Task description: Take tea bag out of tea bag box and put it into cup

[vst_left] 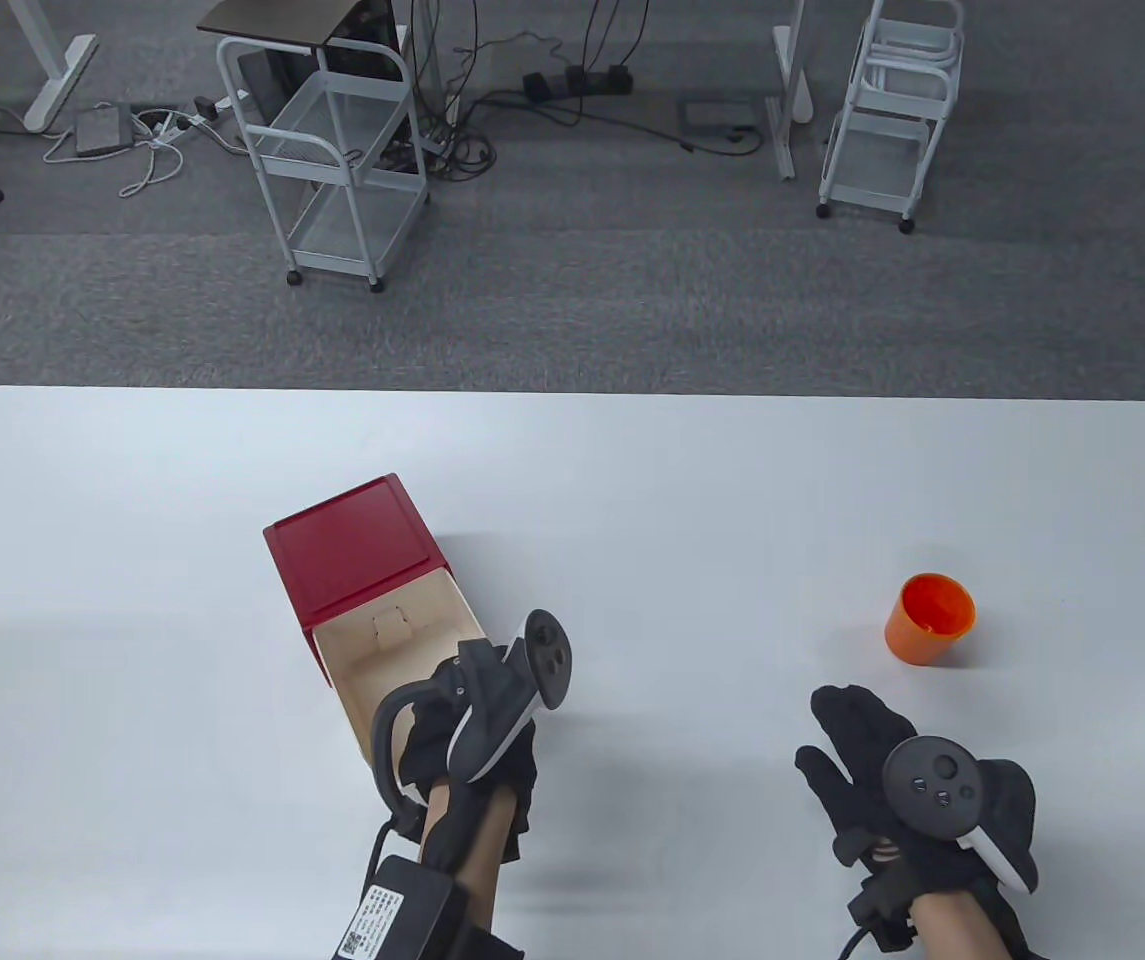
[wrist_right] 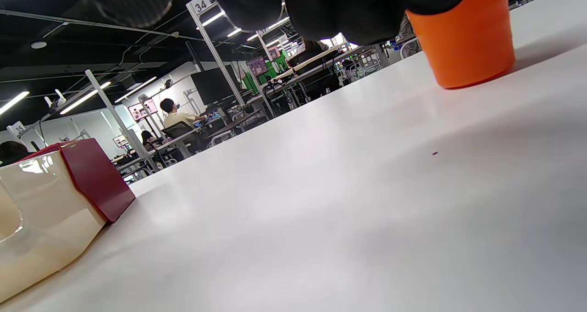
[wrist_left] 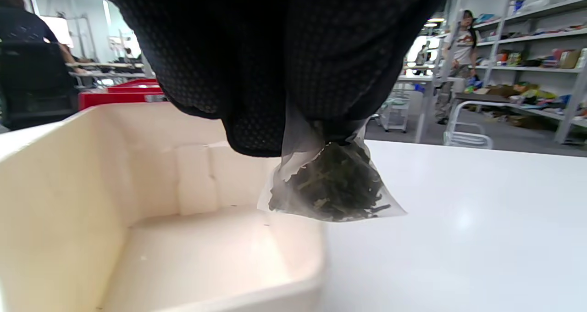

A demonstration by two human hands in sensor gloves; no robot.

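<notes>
The tea bag box [vst_left: 352,550] is a red case with a cream drawer [vst_left: 402,650] pulled out toward me. My left hand [vst_left: 472,710] hovers over the drawer's near right corner. In the left wrist view its fingers [wrist_left: 275,73] pinch the top of a clear tea bag [wrist_left: 332,183] full of dark leaves, which hangs just above the drawer's rim [wrist_left: 257,298]. The drawer looks bare inside. The orange cup [vst_left: 929,617] stands upright at the right. My right hand [vst_left: 892,780] lies on the table just in front of the cup, fingers spread, holding nothing. The cup also shows in the right wrist view [wrist_right: 463,41].
The white table [vst_left: 692,480] spreads wide between the box and the cup. A small dark speck [wrist_right: 434,153] lies on the table near the cup. Wire carts and cables stand on the floor beyond the far edge.
</notes>
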